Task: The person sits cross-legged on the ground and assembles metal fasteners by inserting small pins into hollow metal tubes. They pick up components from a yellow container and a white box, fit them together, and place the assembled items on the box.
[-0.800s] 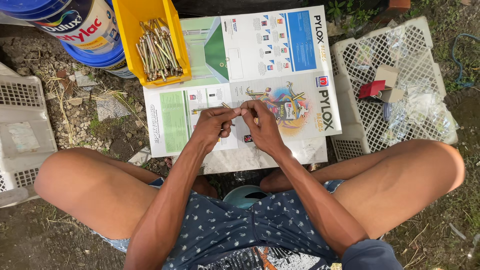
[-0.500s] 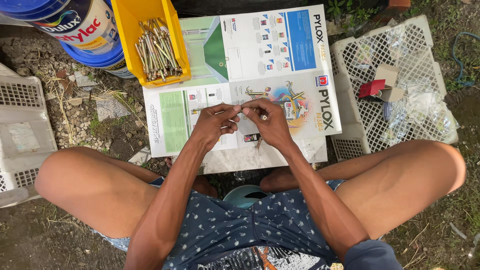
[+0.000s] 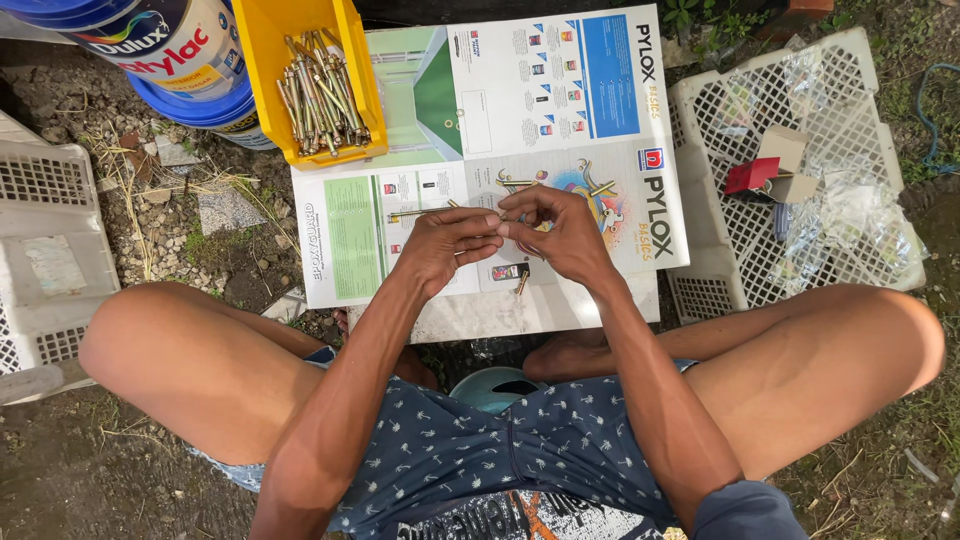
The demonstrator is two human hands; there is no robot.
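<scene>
My left hand (image 3: 447, 245) grips a long brass-coloured bolt (image 3: 420, 212) that sticks out to the left over a printed paper sheet (image 3: 520, 120). My right hand (image 3: 562, 230) meets it fingertip to fingertip and pinches something small at the bolt's end; what it is stays hidden by the fingers. Loose bolts (image 3: 603, 187) lie on the sheet just beyond my right hand, and a small dark piece (image 3: 509, 272) lies under my hands. A yellow bin (image 3: 262, 60) at the sheet's far left corner holds several similar bolts (image 3: 322, 95).
A white lattice crate (image 3: 700, 110) on the right holds small boxes and plastic bags. Another white crate (image 3: 45, 250) sits on the left. Paint buckets (image 3: 175, 60) stand at the top left. My bare knees flank the sheet on dirt ground.
My hands have shifted slightly to the right and closer together over the sheet; the bolt stays held between them.
</scene>
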